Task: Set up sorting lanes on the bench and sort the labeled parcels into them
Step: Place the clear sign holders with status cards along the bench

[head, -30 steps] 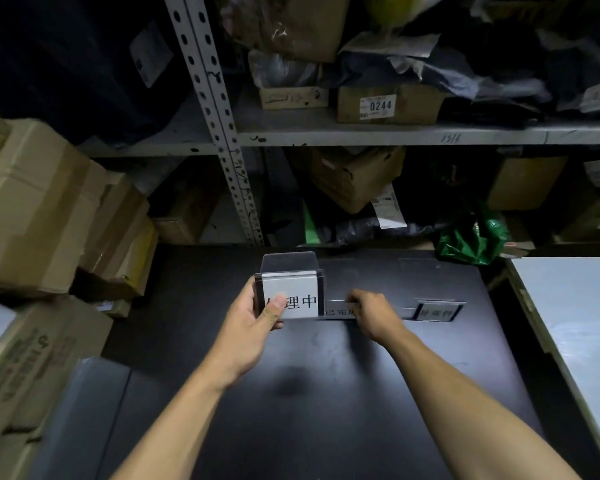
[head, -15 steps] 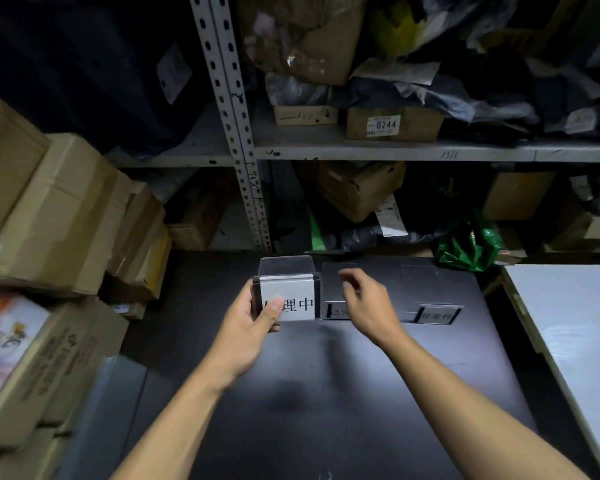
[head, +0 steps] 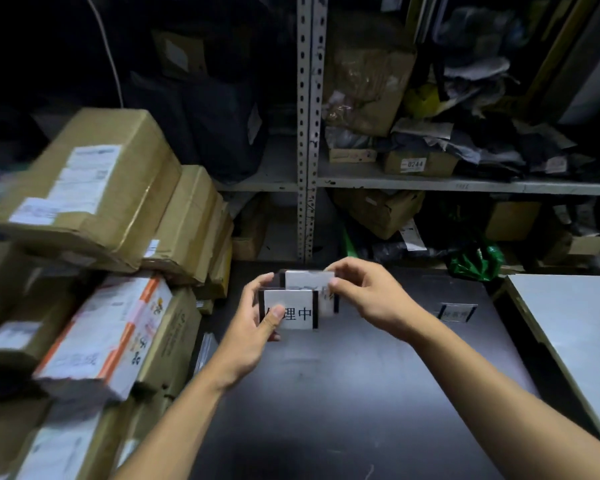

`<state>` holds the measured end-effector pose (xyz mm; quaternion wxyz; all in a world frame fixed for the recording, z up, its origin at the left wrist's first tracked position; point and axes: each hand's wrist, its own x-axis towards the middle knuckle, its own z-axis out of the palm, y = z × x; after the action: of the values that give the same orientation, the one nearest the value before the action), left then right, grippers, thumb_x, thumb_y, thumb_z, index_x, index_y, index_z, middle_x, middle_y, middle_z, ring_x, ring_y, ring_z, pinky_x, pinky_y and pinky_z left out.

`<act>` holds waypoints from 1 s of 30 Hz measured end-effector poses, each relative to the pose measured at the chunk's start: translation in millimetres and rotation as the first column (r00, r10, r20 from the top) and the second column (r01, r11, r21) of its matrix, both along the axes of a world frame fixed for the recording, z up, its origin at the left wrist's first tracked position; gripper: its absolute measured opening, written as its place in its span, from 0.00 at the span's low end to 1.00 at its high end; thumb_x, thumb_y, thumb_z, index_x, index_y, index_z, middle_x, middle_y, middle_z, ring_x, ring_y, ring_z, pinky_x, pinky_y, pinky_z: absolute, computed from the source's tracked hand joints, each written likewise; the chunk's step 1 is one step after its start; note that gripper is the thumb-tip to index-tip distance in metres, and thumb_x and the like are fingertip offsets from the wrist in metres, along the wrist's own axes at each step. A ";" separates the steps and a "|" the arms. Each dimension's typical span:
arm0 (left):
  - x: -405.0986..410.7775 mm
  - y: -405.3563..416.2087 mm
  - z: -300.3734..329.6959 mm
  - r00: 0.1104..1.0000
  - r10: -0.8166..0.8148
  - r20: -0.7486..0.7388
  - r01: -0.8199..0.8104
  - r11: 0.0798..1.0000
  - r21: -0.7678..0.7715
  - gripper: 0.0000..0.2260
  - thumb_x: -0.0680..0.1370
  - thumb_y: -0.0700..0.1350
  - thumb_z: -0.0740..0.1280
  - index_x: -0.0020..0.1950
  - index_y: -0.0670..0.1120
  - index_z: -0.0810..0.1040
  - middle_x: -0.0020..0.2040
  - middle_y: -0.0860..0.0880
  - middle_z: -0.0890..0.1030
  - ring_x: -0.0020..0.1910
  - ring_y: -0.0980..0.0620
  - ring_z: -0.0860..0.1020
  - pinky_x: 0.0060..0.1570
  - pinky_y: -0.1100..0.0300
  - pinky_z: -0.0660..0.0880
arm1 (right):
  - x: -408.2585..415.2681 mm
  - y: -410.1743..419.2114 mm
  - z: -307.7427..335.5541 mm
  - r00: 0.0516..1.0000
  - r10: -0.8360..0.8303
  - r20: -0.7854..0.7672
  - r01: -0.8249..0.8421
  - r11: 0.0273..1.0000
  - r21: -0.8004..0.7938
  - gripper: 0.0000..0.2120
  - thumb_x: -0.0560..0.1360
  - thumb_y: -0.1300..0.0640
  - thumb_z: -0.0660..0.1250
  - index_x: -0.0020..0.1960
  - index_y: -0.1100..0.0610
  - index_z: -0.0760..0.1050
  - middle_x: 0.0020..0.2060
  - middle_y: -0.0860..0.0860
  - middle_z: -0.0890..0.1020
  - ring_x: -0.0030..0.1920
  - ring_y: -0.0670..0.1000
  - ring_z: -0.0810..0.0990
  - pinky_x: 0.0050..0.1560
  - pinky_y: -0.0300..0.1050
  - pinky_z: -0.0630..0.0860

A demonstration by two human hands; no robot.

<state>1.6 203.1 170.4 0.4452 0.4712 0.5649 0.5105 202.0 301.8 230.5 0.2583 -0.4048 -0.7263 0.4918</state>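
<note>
clear acrylic sign holder [head: 289, 309]: light, stiff, slick; left hand [head: 253, 327] pinches its edge, right hand [head: 368, 294] pinches second sign [head: 310, 282]. take by edges.

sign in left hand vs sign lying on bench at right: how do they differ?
The left-hand sign is held upright above the bench, gripped by the left hand; the bench sign lies apart, untouched. The left-hand sign's white face reads clearly, with the thumb covering the first character; the bench sign looks dim, its text unreadable. The left-hand sign appears larger, being nearer. Both look like dark-edged label signs.
</note>
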 end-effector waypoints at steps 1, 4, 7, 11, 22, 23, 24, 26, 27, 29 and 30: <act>-6.7 -7.1 0.5 1.000 -0.006 -0.005 0.006 1.000 -0.003 0.21 0.76 0.53 0.66 0.66 0.70 0.64 0.62 0.53 0.79 0.56 0.52 0.81 0.42 0.61 0.78 | -0.9 -3.8 3.9 0.999 -0.023 -0.030 0.023 1.000 0.001 0.04 0.80 0.60 0.66 0.52 0.54 0.79 0.45 0.46 0.84 0.45 0.39 0.81 0.46 0.34 0.76; -23.7 -25.2 2.2 0.999 -0.042 -0.022 0.042 0.999 0.003 0.25 0.77 0.53 0.66 0.68 0.74 0.61 0.63 0.55 0.79 0.58 0.54 0.80 0.45 0.61 0.79 | -3.1 -13.9 14.2 0.995 -0.085 -0.049 0.086 0.996 0.027 0.05 0.80 0.62 0.66 0.54 0.57 0.80 0.46 0.48 0.85 0.46 0.41 0.82 0.48 0.34 0.77; -30.1 -38.6 5.9 0.990 -0.134 -0.032 0.134 0.991 -0.006 0.29 0.77 0.54 0.66 0.71 0.74 0.57 0.71 0.59 0.71 0.64 0.58 0.76 0.50 0.58 0.79 | -10.2 -25.9 20.2 0.977 -0.187 -0.104 0.188 0.982 0.000 0.04 0.79 0.61 0.67 0.53 0.56 0.79 0.48 0.51 0.86 0.51 0.47 0.83 0.51 0.42 0.80; -24.7 -51.3 15.3 0.958 -0.262 -0.119 0.262 0.965 -0.016 0.32 0.77 0.56 0.67 0.71 0.76 0.51 0.66 0.82 0.58 0.64 0.76 0.66 0.52 0.60 0.79 | -28.5 -46.0 18.7 0.904 -0.305 -0.300 0.265 0.950 -0.165 0.15 0.74 0.69 0.70 0.56 0.56 0.72 0.51 0.56 0.85 0.52 0.51 0.84 0.46 0.40 0.80; -23.3 -66.5 27.6 0.937 -0.295 -0.187 0.296 0.955 -0.021 0.36 0.76 0.60 0.66 0.70 0.77 0.41 0.62 0.87 0.49 0.57 0.83 0.65 0.52 0.58 0.79 | -48.1 -81.1 8.2 0.913 -0.183 -0.365 0.092 0.963 -0.253 0.45 0.66 0.65 0.73 0.73 0.34 0.58 0.58 0.52 0.82 0.58 0.53 0.82 0.54 0.52 0.82; -24.7 -68.5 28.2 0.936 -0.294 -0.191 0.294 0.955 -0.030 0.36 0.76 0.60 0.65 0.70 0.78 0.42 0.62 0.88 0.48 0.56 0.82 0.64 0.52 0.59 0.79 | -46.6 -81.4 9.8 0.925 -0.166 -0.343 0.088 0.969 -0.229 0.41 0.66 0.63 0.73 0.71 0.38 0.62 0.58 0.51 0.82 0.57 0.52 0.82 0.51 0.48 0.82; -26.3 -70.3 28.6 0.937 -0.295 -0.189 0.293 0.955 -0.039 0.36 0.76 0.60 0.65 0.70 0.78 0.42 0.61 0.88 0.48 0.57 0.80 0.63 0.52 0.59 0.79 | -46.0 -82.1 11.6 0.929 -0.159 -0.334 0.087 0.972 -0.220 0.36 0.66 0.62 0.73 0.69 0.40 0.66 0.56 0.50 0.83 0.56 0.52 0.83 0.49 0.45 0.81; -28.4 -73.1 28.9 0.940 -0.288 -0.183 0.286 0.958 -0.039 0.36 0.77 0.59 0.65 0.70 0.78 0.42 0.61 0.88 0.49 0.60 0.76 0.61 0.53 0.58 0.79 | -47.8 -83.5 12.6 0.925 -0.160 -0.343 0.088 0.972 -0.217 0.24 0.72 0.63 0.69 0.63 0.43 0.73 0.53 0.49 0.86 0.54 0.51 0.84 0.48 0.42 0.80; -29.2 -73.7 29.4 0.942 -0.281 -0.184 0.280 0.960 -0.032 0.36 0.77 0.58 0.65 0.70 0.78 0.42 0.61 0.88 0.49 0.60 0.75 0.61 0.54 0.57 0.79 | -50.3 -84.4 12.5 0.923 -0.168 -0.346 0.099 0.973 -0.209 0.19 0.75 0.64 0.67 0.60 0.46 0.75 0.53 0.49 0.86 0.55 0.51 0.84 0.48 0.40 0.79; -31.3 -73.4 30.8 0.948 -0.268 -0.172 0.268 0.963 -0.020 0.36 0.78 0.56 0.66 0.70 0.78 0.42 0.62 0.87 0.52 0.62 0.73 0.64 0.55 0.55 0.79 | -54.9 -87.9 12.8 0.924 -0.212 -0.318 0.168 0.973 -0.158 0.10 0.81 0.61 0.63 0.56 0.47 0.77 0.60 0.50 0.82 0.58 0.49 0.82 0.47 0.32 0.77; -32.5 -73.2 31.4 0.951 -0.266 -0.160 0.267 0.964 -0.014 0.36 0.78 0.55 0.66 0.70 0.78 0.42 0.63 0.85 0.54 0.63 0.72 0.66 0.55 0.54 0.79 | -56.2 -90.1 12.6 0.924 -0.240 -0.297 0.219 0.970 -0.103 0.08 0.82 0.57 0.62 0.54 0.45 0.76 0.66 0.51 0.77 0.61 0.47 0.79 0.48 0.29 0.75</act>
<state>-31.0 129.9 201.9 0.4614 0.5844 0.5280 0.4085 145.8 211.6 243.2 0.4102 -0.4142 -0.6078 0.5393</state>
